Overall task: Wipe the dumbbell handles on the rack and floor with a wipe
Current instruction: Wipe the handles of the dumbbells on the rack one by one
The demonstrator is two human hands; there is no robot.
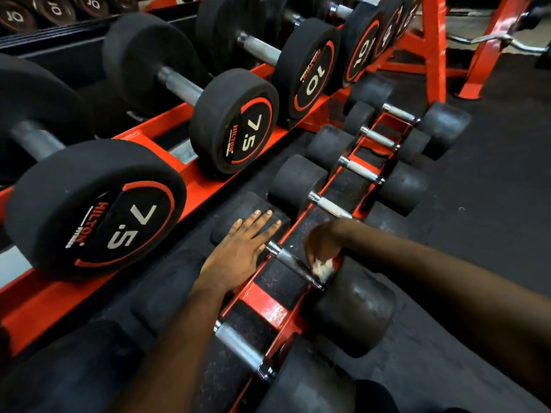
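Observation:
A row of black dumbbells lies across a low red frame (262,296) on the floor. My left hand (238,248) rests flat, fingers straight, on the left head (238,210) of one dumbbell. My right hand (323,244) grips a crumpled white wipe (323,268) and presses it on the right end of that dumbbell's steel handle (290,260), next to its right head (357,308). More steel handles lie nearer me (238,347) and farther off (331,205). Above left, the red rack (167,120) holds dumbbells marked 7.5 (238,126) and 10 (310,70).
Dark rubber floor (492,189) spreads to the right of the low row. A red upright frame (432,49) and a curved steel bar (492,40) stand at the far right. More weights marked 10 (53,10) sit at the top left.

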